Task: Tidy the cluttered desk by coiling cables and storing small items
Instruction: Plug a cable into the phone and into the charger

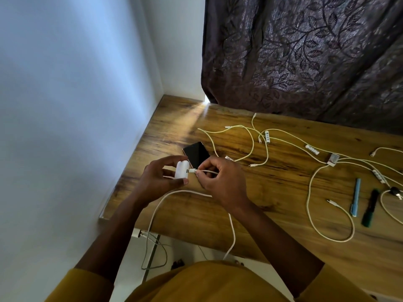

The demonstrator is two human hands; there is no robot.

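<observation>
Hands over wooden surface (272, 192): left hand (156, 177) gripping white charger block (182, 170), right hand (222, 179) pinching white cable (205, 171), plug seemingly at block's port.

So I'm looking at a wooden desk (272, 201) pushed into the corner. Lying on it: a dark phone (197, 154) face up, a tangle of white cables (290, 142), a few batteries (267, 136), a little white adapter (333, 159), and a blue pen (356, 197) sitting just beside a green marker (370, 207).
</observation>
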